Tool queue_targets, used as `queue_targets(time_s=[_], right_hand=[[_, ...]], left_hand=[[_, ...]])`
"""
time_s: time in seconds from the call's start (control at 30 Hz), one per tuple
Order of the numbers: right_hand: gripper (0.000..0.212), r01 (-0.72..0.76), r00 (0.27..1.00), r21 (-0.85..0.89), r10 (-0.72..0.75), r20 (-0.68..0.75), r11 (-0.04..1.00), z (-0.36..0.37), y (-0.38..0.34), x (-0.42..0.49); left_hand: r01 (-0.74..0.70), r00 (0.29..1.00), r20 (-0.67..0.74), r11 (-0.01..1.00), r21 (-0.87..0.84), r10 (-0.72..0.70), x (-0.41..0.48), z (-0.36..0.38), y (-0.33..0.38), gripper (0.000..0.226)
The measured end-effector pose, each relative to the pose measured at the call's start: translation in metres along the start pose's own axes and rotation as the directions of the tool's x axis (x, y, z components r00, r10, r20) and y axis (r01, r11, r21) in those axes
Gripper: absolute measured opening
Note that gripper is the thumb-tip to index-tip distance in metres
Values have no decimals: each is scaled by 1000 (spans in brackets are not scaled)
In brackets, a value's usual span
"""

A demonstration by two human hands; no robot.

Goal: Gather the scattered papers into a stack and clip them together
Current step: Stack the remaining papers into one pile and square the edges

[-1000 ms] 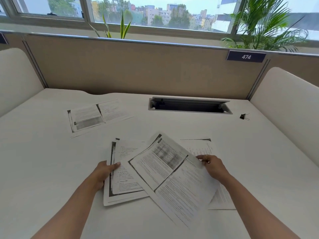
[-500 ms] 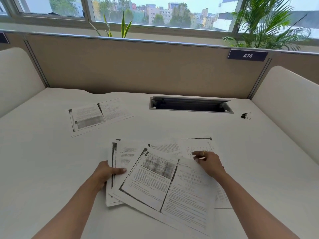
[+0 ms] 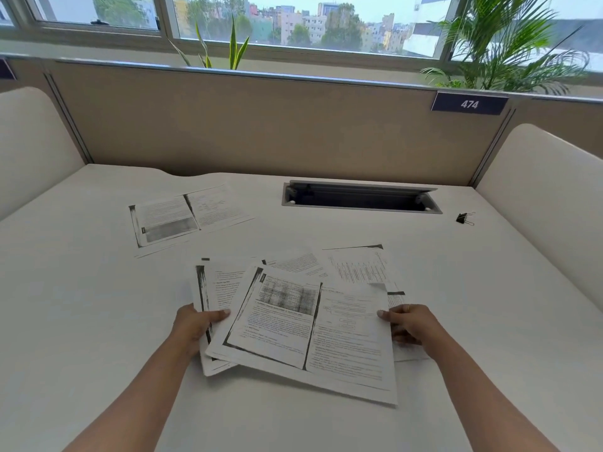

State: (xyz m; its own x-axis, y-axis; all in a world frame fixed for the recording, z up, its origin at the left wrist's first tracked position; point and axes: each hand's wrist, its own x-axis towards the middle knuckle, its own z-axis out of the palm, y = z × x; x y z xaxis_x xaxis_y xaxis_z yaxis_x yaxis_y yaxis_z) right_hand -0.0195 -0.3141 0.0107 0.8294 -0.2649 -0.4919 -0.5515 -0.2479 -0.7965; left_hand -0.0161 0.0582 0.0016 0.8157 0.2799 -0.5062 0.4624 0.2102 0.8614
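Several printed sheets lie overlapped on the white desk in front of me. The top sheet (image 3: 310,331) is a wide two-page photocopy, lying nearly square to me. My left hand (image 3: 195,324) grips the left edge of the lower sheets (image 3: 212,288), thumb on top. My right hand (image 3: 408,324) holds the right edge of the top sheet, thumb on the paper and fingers curled beneath. Another sheet with a chart (image 3: 359,265) sticks out behind. One separate sheet (image 3: 186,216) lies apart at the far left. A black binder clip (image 3: 463,218) sits at the far right.
A recessed cable slot (image 3: 359,199) opens in the desk near the back. A beige partition (image 3: 261,125) with a tag reading 474 closes the back; padded side panels (image 3: 538,197) stand at left and right. Plants stand on the window sill behind.
The top sheet has turned from a diagonal lie to nearly square with me and slid left over the pile. My right hand moved from its far corner down to its right edge.
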Motion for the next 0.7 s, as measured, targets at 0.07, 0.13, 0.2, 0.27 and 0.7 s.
queue_targets(time_s=[0.07, 0.13, 0.2, 0.27, 0.7], right_hand=[[28, -26, 994, -67, 33, 108, 997, -2, -2, -3], [24, -30, 980, -144, 57, 189, 989, -2, -5, -7], [18, -11, 976, -186, 51, 213, 983, -2, -7, -8], [12, 7, 978, -179, 30, 205, 984, -1, -10, -10], [20, 195, 980, -176, -197, 3, 965, 4, -18, -3]], left_hand=[[4, 1000, -14, 1000, -21, -5, 2, 0, -1, 44], [5, 1000, -22, 1000, -27, -6, 2, 1, -1, 43], [2, 999, -32, 1000, -24, -3, 2, 1, -1, 41], [-3, 1000, -30, 1000, -20, 2, 3, 1, -1, 39], [4, 995, 101, 981, 196, -24, -3, -1, 5, 37]])
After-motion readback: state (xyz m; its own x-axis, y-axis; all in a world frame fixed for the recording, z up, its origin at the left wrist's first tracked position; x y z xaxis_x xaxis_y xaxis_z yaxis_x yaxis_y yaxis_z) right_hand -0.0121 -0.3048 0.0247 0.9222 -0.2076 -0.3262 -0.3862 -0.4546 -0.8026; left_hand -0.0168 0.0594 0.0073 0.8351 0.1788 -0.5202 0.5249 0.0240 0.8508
